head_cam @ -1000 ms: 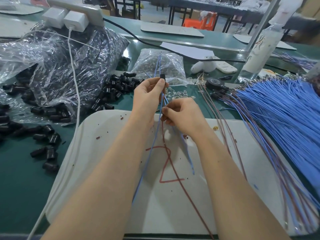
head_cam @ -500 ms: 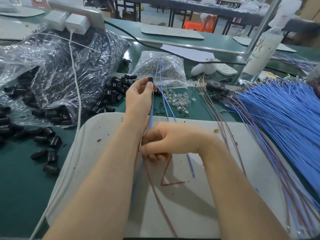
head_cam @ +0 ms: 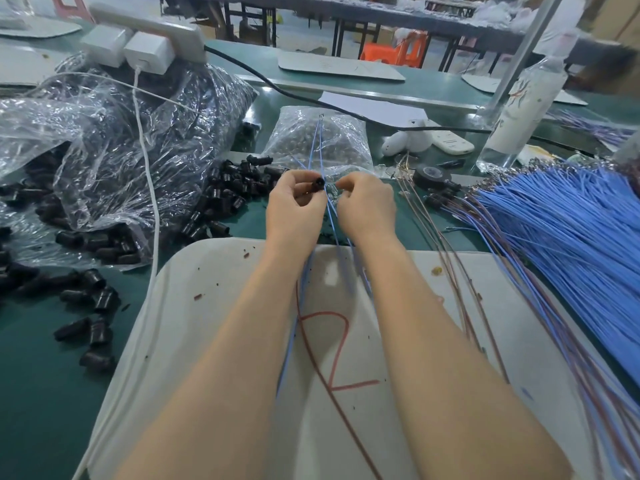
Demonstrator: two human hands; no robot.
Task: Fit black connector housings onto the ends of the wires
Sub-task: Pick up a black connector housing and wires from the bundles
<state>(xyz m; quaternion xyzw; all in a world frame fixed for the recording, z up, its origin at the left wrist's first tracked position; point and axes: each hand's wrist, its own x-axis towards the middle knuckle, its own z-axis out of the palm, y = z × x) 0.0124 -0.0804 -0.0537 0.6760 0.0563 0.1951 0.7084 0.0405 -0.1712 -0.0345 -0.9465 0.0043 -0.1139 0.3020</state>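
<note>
My left hand (head_cam: 294,209) pinches a small black connector housing (head_cam: 318,183) between thumb and fingertips, above the far edge of the white board (head_cam: 194,306). My right hand (head_cam: 367,206) is close beside it, fingers curled, pinching thin blue wires (head_cam: 313,147) that stick up past the housing toward the back. A red-brown wire (head_cam: 311,355) and blue wires trail down between my forearms over the board. What lies under my right fingers is hidden.
Loose black housings (head_cam: 225,199) lie left of my hands and by a crumpled plastic bag (head_cam: 121,161). A clear bag of metal parts (head_cam: 322,143) sits behind. A large bundle of blue wires (head_cam: 571,230) fans on the right. A white cable (head_cam: 149,188), tape roll (head_cam: 433,174) and bottle (head_cam: 519,112) stand nearby.
My right hand has moved up from the board to beside my left hand. The left hand still holds the housing, now at the wires.
</note>
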